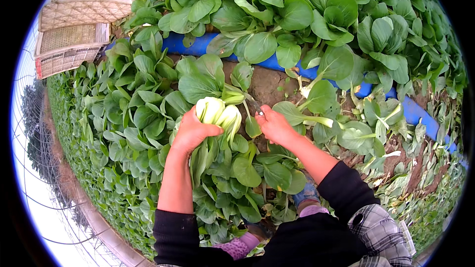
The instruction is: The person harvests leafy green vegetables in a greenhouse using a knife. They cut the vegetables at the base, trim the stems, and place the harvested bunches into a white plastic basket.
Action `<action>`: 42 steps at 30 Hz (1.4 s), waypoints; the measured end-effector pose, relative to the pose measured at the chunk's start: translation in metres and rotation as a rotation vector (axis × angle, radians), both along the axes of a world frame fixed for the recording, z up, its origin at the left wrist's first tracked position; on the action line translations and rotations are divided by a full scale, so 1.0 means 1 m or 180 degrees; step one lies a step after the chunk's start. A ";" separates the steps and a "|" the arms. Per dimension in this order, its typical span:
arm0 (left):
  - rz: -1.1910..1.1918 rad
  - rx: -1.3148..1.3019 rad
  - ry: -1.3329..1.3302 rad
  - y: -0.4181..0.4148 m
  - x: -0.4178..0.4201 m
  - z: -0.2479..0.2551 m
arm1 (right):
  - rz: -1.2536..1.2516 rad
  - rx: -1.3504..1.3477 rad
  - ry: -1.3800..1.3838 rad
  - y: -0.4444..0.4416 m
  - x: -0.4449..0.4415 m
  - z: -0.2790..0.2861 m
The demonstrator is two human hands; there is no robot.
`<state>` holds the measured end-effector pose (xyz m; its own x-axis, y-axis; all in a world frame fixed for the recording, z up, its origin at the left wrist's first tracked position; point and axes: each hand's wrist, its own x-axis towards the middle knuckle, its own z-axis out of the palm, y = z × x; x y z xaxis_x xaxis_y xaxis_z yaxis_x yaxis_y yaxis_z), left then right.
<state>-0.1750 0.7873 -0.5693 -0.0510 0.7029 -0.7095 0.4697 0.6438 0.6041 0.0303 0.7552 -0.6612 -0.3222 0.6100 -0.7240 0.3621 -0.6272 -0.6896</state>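
Observation:
My left hand is closed around a bunch of leafy greens that look like bok choy, their pale bases turned up and the leaves hanging down past my wrist. In my right hand is the handle of a knife, whose narrow blade points up and left to the stem base of another bok choy plant. That plant spreads its green leaves just beyond my left hand. Cut leaves with white stalks lie to the right of my right hand.
A blue hose or flat pipe crosses the bed beyond my hands, with dense bok choy behind it. Plastic crates stand at the upper left. Brown soil shows between the plants, and discarded leaves cover the ground at right.

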 end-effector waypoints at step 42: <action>0.0456 -0.0429 -0.0300 -0.017 -0.018 -0.012 | 0.1398 0.0298 -0.0205 0.032 -0.018 -0.016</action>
